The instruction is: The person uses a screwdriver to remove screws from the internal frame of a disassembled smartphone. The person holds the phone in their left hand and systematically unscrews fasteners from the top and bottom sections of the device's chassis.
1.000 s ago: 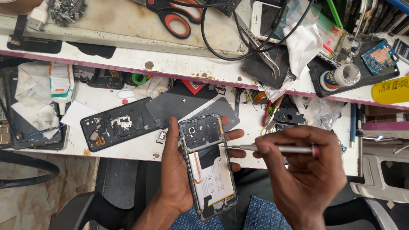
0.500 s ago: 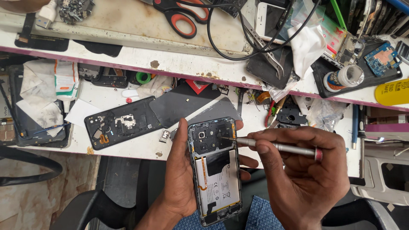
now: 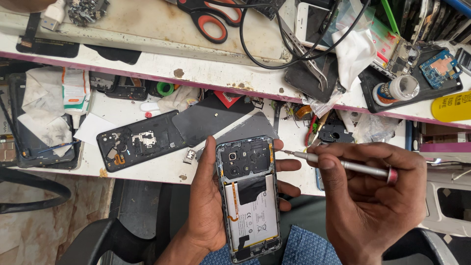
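**Slip and Contact Hazards at the Opened Phone**

While the removed black back cover lies on the white table at the left, just beside the loose grey panel, small parts resting near the table edge could be knocked off by a shift of the forearm.

The left hand is wrapped around the opened phone, thumb along the left rim and fingertips on the right rim, holding it off the table above the lap. A loosened grip would likely drop the phone to the floor.

The battery and camera board are exposed. The right hand is closed around the silver screwdriver, whose tip hangs just beside the phone's upper right edge, apart from it. A sideways slip could score the board or puncture the battery; excess pressure could strip a screw head. Any freed screw may roll off unseen.
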